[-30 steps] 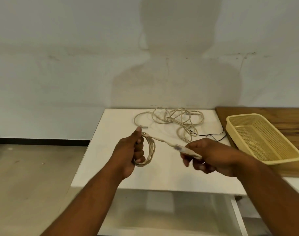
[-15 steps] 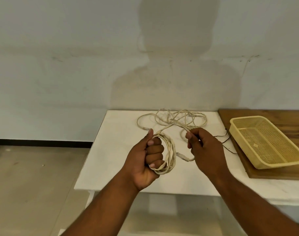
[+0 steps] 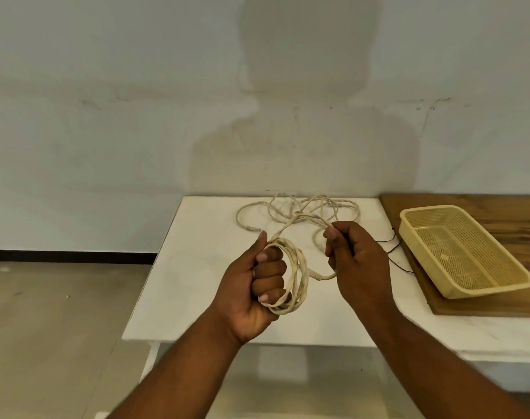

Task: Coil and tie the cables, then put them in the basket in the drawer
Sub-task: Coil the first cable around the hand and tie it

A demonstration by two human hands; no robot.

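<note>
Over the near half of the white table point(image 3: 197, 267), hands apart, joined only by the cream cable. Left hand point(image 3: 257, 285) fisted through a coil point(image 3: 298, 276) of several turns, thumb up along its top. Right hand point(image 3: 357, 261) just to the right and slightly farther out, pinching the running strand between thumb and fingertips. A short stretch with a plug curving between the two.

Beyond the hands, straight ahead toward the wall, the loose tangle point(image 3: 303, 210) at the table's back edge, nearer the right hand. Slack lying roughly front to back. So, most likely: draw toward the body with the right, lay another turn over the left fist.

Well off to the right, yellow basket point(image 3: 408, 231) on a wooden board point(image 3: 514, 213), with a thin black cable point(image 3: 390, 252) between it and the right hand. No drawer plainly seen.
</note>
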